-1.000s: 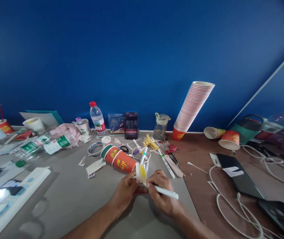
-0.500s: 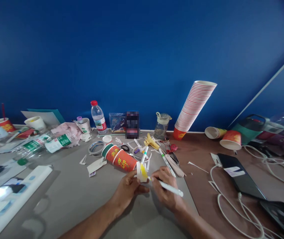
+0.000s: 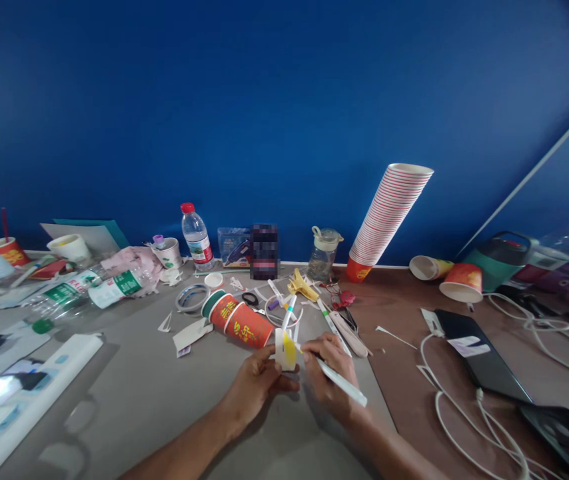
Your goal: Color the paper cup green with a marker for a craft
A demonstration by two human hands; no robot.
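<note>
Between the thumb and fingers of my left hand [image 3: 259, 380] is a small white paper piece [image 3: 279, 350], curved and partly coloured yellow on its right side. My right hand [image 3: 329, 370] is closed around a white marker [image 3: 342, 382], its tip pointing left at the yellow patch. Whether the tip touches the paper I cannot tell for sure. Just behind my left hand, red and green paper cups [image 3: 247, 325] lie nested on their side. Another white marker [image 3: 289, 312] rests behind the paper piece.
Behind my hands lie a yellow glue gun-like object [image 3: 302, 287], a roll of tape [image 3: 192, 298] and paper scraps. A tall leaning stack of paper cups [image 3: 389, 213] stands back right. Phones [image 3: 482, 353] with white cables lie right; a power strip [image 3: 39, 400] lies left.
The marker in my right hand has tilted, its tip now higher along the yellow patch. My left hand holds the paper piece in nearly the same place.
</note>
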